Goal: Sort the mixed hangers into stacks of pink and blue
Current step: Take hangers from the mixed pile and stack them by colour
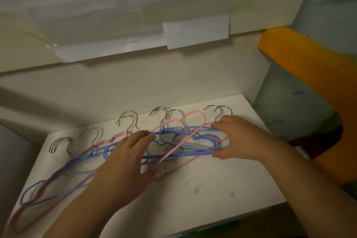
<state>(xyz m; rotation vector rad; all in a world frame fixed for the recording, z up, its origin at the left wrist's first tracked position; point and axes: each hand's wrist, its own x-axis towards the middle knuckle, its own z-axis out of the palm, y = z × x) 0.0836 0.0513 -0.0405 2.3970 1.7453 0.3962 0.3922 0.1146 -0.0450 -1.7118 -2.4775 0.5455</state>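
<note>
Several pink and blue wire hangers with metal hooks lie mixed in an overlapping row on a white table (202, 189). One pink hanger (179, 147) is tilted up out of the pile, its looped shoulder raised near the back. My left hand (127, 158) pinches this pink hanger, thumb under its lower bar and fingers on its upper wire. My right hand (237, 137) grips the right ends of a bunch of blue hangers (195, 131), thumb below and fingers on top. More pink and blue hangers (48, 185) trail to the left front corner.
A pale wall with taped white paper sheets (197, 33) rises behind the table. An orange block (309, 67) stands at the right, with dark floor clutter below it. The table's front edge runs close beneath my forearms.
</note>
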